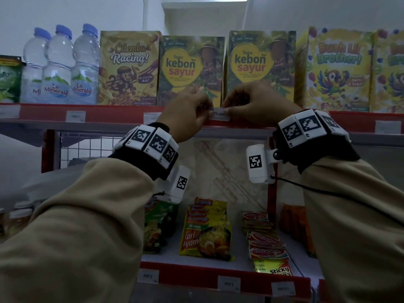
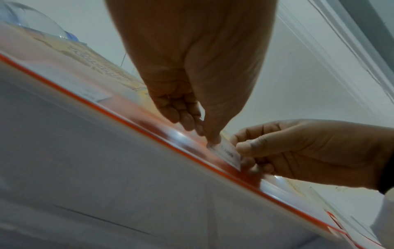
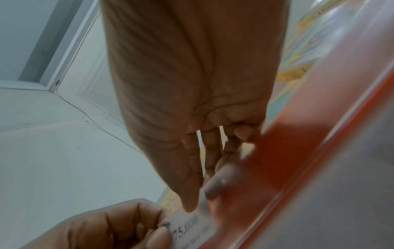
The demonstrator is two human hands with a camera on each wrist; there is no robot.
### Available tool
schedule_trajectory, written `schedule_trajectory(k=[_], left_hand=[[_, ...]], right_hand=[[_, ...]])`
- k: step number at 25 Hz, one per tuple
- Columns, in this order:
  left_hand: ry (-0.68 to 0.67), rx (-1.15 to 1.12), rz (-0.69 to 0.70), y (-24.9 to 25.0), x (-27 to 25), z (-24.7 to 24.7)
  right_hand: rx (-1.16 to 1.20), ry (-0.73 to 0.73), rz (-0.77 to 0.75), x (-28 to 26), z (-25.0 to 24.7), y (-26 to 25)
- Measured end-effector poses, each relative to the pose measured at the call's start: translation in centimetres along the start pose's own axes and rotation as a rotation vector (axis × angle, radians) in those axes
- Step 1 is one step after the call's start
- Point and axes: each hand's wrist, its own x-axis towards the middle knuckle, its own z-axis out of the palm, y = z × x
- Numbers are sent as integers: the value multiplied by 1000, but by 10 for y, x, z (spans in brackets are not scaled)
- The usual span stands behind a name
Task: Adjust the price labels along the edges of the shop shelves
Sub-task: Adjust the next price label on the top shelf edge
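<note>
White price label (image 1: 219,115) reading 75.000 on the red shelf edge (image 1: 122,115), ends pinched by left hand (image 1: 189,113) and right hand (image 1: 255,103).

Both hands (image 1: 220,106) cover the price label (image 1: 219,114) ends; neighbouring shelf labels (image 1: 75,116) are too blurred to read

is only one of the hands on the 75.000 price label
No, both the left hand and right hand pinch the 75.000 price label, one at each end.

- We stand in a small shop: red-edged shelves (image 1: 113,113) carry white price labels (image 1: 75,116).
- Water bottles (image 1: 84,66) and cereal boxes (image 1: 129,67) line the top shelf.
- Noodle packets (image 1: 205,237) lie below.
</note>
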Motion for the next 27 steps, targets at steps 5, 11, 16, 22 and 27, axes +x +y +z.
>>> schedule_trajectory(k=[5, 11, 16, 22, 27], left_hand=[[-19, -10, 9, 0, 0, -1], [-70, -3, -19, 1, 2, -3], [-142, 40, -57, 5, 4, -5], [-164, 76, -49, 5, 5, -4], [-159, 94, -48, 6, 4, -3]], right_hand=[[-159, -87, 24, 0, -6, -5], [-216, -119, 56, 2, -8, -6], [-284, -115, 41, 2, -8, -7], [-261, -46, 27, -2, -7, -4], [-323, -40, 19, -4, -4, -5]])
